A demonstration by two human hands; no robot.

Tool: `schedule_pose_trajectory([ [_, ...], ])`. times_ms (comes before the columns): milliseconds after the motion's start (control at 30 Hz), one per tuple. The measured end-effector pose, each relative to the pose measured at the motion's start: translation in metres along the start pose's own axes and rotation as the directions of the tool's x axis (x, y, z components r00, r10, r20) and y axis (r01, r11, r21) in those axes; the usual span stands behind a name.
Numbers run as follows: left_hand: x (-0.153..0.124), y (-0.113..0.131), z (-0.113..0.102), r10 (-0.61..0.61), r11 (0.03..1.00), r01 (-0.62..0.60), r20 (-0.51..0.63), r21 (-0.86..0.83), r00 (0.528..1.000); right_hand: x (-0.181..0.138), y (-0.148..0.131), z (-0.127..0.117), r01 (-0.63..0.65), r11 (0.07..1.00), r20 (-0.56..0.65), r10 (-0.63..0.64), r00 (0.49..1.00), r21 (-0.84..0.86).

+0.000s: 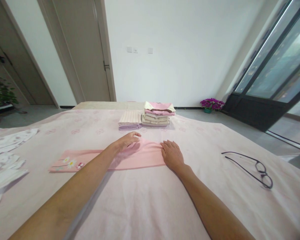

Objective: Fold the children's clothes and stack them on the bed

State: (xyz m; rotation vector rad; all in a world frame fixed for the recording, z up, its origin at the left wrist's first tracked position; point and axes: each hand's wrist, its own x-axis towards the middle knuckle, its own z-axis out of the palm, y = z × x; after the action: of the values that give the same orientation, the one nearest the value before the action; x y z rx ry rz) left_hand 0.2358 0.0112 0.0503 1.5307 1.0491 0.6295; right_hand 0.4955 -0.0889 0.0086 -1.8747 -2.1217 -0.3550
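Observation:
A pair of pink pants, folded lengthwise into a long strip, lies across the bed in front of me. Daisies and a butterfly are printed near its left end. My right hand rests flat on the right end, fingers stretched out. Over the strip's upper middle hovers my left hand, its fingers bent and apart beside a small raised fold of the fabric. Whether its fingertips touch the cloth is hard to tell.
Beyond my hands stand a striped folded stack and a taller stack of folded clothes. White printed clothes lie loosely at the left. Eyeglasses with open temples rest on the pink bedsheet at the right.

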Motion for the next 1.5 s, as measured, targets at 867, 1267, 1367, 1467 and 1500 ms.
schedule_pose_trajectory([
  [867,-0.007,-0.025,0.023,0.607,0.479,-0.336,-0.029,0.811,0.794,-0.004,0.004,-0.001,-0.068,0.99,0.038,0.073,0.997,-0.12],
  [1267,-0.051,-0.047,0.009,0.455,0.179,-0.44,0.323,0.88,0.83,-0.005,0.025,0.001,-0.16,0.97,0.032,0.169,0.985,-0.184],
  [1367,-0.061,-0.048,0.005,0.427,0.176,-0.474,0.367,0.863,0.827,-0.006,0.018,-0.009,-0.12,0.976,-0.029,0.116,0.993,-0.183],
  [1467,-0.065,-0.05,0.002,0.377,0.194,-0.482,0.388,0.855,0.841,-0.008,0.009,-0.018,0.113,0.985,-0.025,-0.117,0.993,-0.13],
  [1500,-0.066,-0.05,0.002,0.371,0.196,-0.476,0.384,0.857,0.845,-0.009,0.007,-0.019,0.193,0.976,0.004,-0.193,0.981,-0.101],
])
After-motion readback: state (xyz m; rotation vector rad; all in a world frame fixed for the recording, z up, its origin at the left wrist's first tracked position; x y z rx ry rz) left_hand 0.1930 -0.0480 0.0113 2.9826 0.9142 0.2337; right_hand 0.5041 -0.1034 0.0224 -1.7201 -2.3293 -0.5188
